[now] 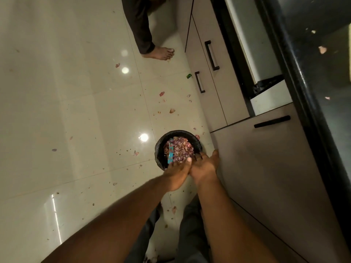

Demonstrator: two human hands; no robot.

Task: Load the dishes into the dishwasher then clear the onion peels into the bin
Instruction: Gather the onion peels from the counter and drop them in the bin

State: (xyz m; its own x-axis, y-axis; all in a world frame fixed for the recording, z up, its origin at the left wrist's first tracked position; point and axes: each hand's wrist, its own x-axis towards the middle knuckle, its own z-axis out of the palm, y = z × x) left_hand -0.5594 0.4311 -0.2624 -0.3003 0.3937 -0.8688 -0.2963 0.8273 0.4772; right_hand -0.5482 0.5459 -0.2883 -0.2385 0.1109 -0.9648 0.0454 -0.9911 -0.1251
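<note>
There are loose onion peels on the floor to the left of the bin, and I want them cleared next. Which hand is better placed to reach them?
The left hand: it is over the near-left rim of the bin, on the side where the stray peel lies. The right hand is by the cabinet.

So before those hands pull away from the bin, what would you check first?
1. Hands over the opening: ok. The left hand and right hand are side by side above the near rim of the bin.
2. Hands emptied: cannot tell. The palms face away from the camera.
3. Peels inside: ok. The onion peels lie heaped in the bin.
4. Room left in the bin: not ok. The heap sits close to the rim.
5. Floor clean: not ok. Stray peels, such as one peel on the floor, lie scattered on the tiles.
6. Counter clean: not ok. A scrap on the counter remains.
</note>
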